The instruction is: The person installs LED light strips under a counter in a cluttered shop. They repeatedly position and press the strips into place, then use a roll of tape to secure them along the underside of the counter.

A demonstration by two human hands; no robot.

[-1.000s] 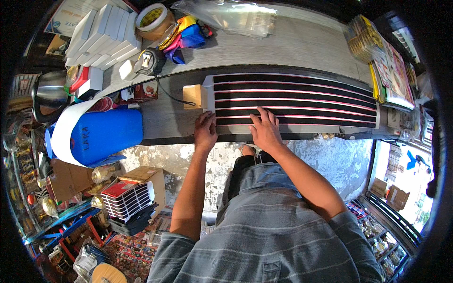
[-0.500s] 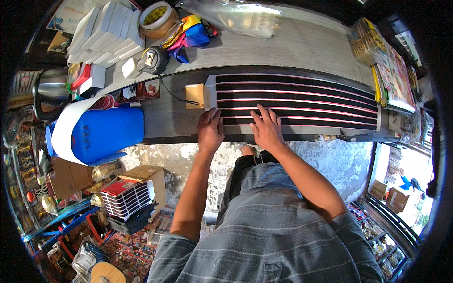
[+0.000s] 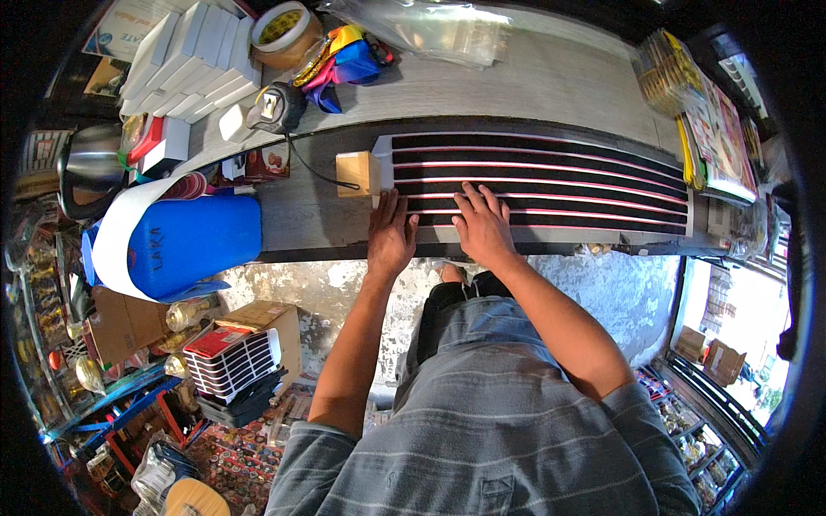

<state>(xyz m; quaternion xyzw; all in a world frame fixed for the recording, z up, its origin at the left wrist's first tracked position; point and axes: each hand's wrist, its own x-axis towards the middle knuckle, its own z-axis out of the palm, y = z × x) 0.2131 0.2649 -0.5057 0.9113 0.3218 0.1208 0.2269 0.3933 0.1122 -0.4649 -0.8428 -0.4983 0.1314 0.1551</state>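
Observation:
A long pale sheet [image 3: 551, 163] with several black strips, each edged in red and white, lies across the desk's lower level. My left hand [image 3: 391, 232] rests palm down at its near left corner, just below a light wooden block [image 3: 353, 175], its fingers extended forward. My right hand [image 3: 483, 222] lies a short way to the right, fingertips on the strips and fingers slightly spread. A black tape measure [image 3: 280, 103] sits beyond the block, its strap hanging down onto the lower surface.
Stacked white boxes [image 3: 181, 60], a tape roll [image 3: 284, 34], coloured ribbons [image 3: 348, 64] and clear bags [image 3: 439, 30] occupy the upper shelf [image 3: 568, 77]. A blue folder-like object [image 3: 202, 241] stands left, magazines [image 3: 723, 146] right. A carton [image 3: 275, 314] and crowded shelves are below left.
My left hand has shifted slightly up and right on the sheet, and its fingers have straightened out. My right hand's fingers have moved slightly forward over the strips.

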